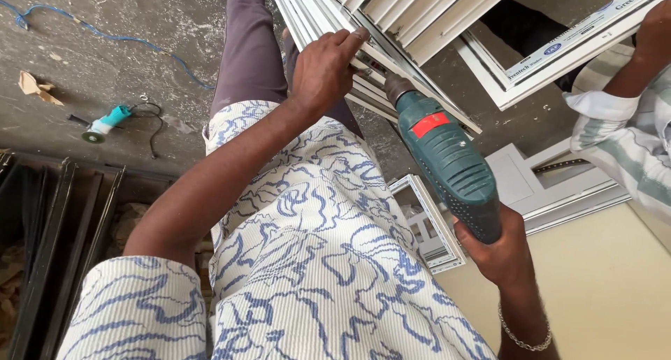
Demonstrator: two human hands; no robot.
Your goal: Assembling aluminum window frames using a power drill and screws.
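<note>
Up near the top centre of the frame, the left hand is curled over the edge of a white window frame, fingers bent round the profile and the thumb pressed along its side, so it grips the frame firmly. The frame's slanted white bars run from the top centre down toward the middle right. Just right of that hand, the right hand sits in the lower right part of the frame, wrapped tight round the grip of a dark green power drill with a red label on its body. The drill points up and to the left, and its chuck meets the frame right beside the left hand's fingers; the bit itself is too small to make out. A thin silver bracelet hangs on the right wrist.

At the right edge a co-worker's hand in a striped sleeve rests on another white frame section; how it grips cannot be told. Below the drill, smaller white frame pieces lie on the floor. In the upper left, an angle grinder with a teal handle lies on the grey concrete floor, with a blue cable running above it. Dark metal bars lean at the lower left.
</note>
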